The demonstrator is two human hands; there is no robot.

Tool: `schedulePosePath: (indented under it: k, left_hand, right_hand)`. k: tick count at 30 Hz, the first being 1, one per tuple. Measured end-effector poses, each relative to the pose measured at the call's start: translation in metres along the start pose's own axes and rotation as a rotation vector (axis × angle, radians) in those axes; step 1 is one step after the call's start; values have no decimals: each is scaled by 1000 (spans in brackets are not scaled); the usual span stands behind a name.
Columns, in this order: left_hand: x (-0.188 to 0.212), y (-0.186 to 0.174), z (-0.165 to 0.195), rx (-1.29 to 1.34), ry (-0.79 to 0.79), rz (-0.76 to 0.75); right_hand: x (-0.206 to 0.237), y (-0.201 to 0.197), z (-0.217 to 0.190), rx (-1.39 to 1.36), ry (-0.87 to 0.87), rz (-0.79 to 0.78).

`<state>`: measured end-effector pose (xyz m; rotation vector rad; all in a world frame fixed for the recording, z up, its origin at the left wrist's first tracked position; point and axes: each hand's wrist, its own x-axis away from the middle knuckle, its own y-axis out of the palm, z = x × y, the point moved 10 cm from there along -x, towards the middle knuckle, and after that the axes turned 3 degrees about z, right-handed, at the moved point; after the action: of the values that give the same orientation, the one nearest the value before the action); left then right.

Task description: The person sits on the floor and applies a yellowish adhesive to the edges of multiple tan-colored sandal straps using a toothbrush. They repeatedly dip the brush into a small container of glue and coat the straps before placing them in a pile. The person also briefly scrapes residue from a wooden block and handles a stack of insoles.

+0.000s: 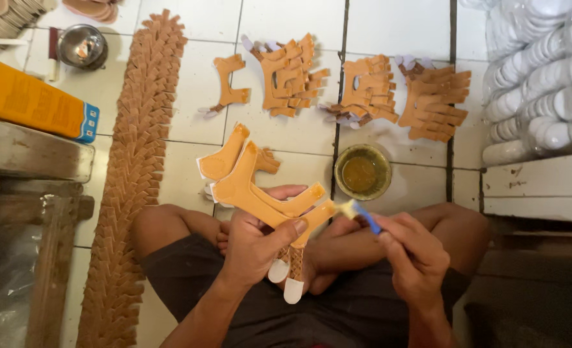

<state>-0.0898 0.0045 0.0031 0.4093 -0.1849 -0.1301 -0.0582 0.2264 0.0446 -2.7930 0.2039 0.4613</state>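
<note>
My left hand [255, 240] grips a fan of orange-tan Y-shaped leather straps [247, 183] with white undersides, held over my lap. Two braided strap ends with white tips [288, 274] hang below the hand. My right hand [409, 252] pinches a small blue-handled brush [363, 217] whose pale tip touches the end of one strap arm. A round tin of amber glue [362, 171] sits on the white tiled floor just beyond the hands.
Three piles of cut tan straps [368, 90] and one single piece [228, 80] lie on the tiles ahead. A long overlapped row of brown pieces [131, 187] runs down the left. An orange box [33, 102], metal bowl [82, 45] and stacked white soles [543, 77] flank the floor.
</note>
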Motion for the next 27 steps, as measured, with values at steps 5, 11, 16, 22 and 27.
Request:
schedulePosePath:
  k: [5, 11, 16, 22, 27]
  left_hand:
    - [-1, 4, 2, -44, 37, -37]
    - [-4, 1, 0, -37, -14, -22]
    - [-5, 6, 6, -63, 48, -46]
    - [-6, 3, 0, -76, 35, -46]
    - [-8, -12, -6, 18, 9, 26]
  right_hand:
    - [-2, 2, 4, 104, 39, -42]
    - [4, 3, 14, 73, 96, -67]
    - [6, -4, 7, 79, 61, -31]
    - [1, -19, 40, 230, 76, 83]
    - [33, -67, 127, -478, 431, 554]
